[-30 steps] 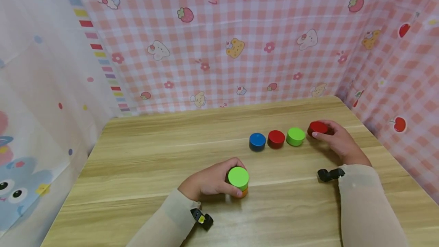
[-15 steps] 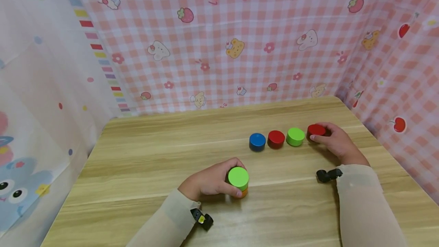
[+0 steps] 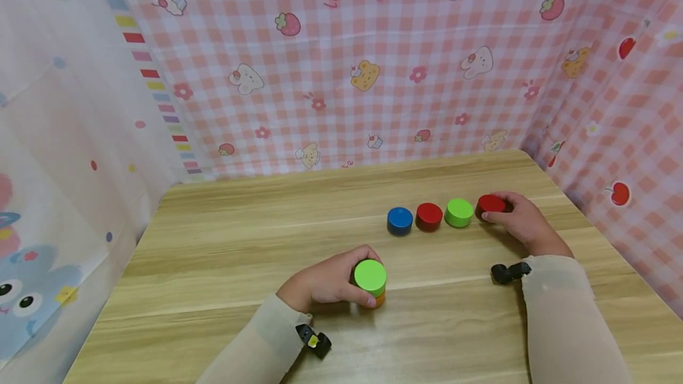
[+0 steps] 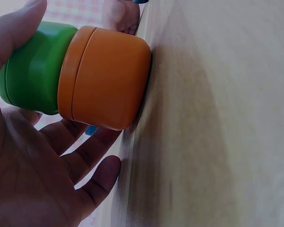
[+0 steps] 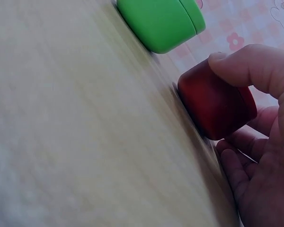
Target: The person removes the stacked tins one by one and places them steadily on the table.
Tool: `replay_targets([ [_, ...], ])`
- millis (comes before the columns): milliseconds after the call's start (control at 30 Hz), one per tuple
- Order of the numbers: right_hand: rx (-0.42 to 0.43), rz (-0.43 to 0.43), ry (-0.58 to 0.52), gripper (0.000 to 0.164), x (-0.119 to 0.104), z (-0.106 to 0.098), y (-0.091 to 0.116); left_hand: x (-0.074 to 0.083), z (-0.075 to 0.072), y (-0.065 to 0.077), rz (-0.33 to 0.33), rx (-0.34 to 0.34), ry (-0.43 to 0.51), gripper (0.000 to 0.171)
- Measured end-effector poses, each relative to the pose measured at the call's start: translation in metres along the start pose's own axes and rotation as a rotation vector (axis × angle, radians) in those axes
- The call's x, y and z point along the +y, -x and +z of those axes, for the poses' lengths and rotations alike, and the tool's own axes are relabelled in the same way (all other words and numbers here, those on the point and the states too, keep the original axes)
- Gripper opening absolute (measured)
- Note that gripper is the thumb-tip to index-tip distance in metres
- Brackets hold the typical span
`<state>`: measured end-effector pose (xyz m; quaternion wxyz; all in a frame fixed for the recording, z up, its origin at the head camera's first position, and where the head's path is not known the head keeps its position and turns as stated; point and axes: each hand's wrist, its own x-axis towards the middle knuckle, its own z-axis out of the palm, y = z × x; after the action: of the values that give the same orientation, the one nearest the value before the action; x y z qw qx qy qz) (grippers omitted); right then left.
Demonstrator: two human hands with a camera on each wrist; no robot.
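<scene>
My left hand (image 3: 333,277) grips a stack of two round lidded jars near the front middle of the table. A green jar (image 3: 370,276) sits on top of an orange jar (image 4: 109,78), whose base rests on the wood in the left wrist view. At the back right, my right hand (image 3: 525,224) holds a red jar (image 3: 490,206) between thumb and fingers. That jar stands on the table at the right end of a row, with a gap to the green jar (image 3: 459,213) beside it. Further left in the row are another red jar (image 3: 429,217) and a blue jar (image 3: 399,221).
The wooden table (image 3: 240,224) meets a pink checked cloth (image 3: 320,76) at the back and right. A white patterned curtain (image 3: 64,135) hangs on the left. Black wrist cameras sit on both sleeves.
The right hand has brought the red jar slightly left and nearer to me, closer to the green jar in the row. My left hand and its stack stay put.
</scene>
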<state>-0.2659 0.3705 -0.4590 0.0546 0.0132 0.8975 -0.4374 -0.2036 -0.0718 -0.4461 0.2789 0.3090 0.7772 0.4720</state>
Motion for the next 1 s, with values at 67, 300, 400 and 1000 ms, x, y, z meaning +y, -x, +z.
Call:
replay_targets([
  [67, -0.006, 0.001, -0.003, 0.073, 0.0, 0.0, 0.0, 0.001, 0.0, 0.0, 0.001, 0.0, -0.004, 0.05],
  [300, -0.012, 0.004, 0.0, 0.075, 0.0, 0.0, -0.001, 0.003, -0.001, 0.002, 0.006, -0.001, -0.005, 0.05],
  [400, -0.012, 0.004, 0.003, 0.078, 0.0, 0.0, -0.001, 0.003, -0.001, 0.002, 0.003, -0.002, -0.006, 0.051],
  [1000, 0.046, 0.024, -0.173, 0.087, -0.012, -0.002, -0.001, 0.005, -0.006, 0.005, -0.066, -0.015, -0.073, 0.062],
])
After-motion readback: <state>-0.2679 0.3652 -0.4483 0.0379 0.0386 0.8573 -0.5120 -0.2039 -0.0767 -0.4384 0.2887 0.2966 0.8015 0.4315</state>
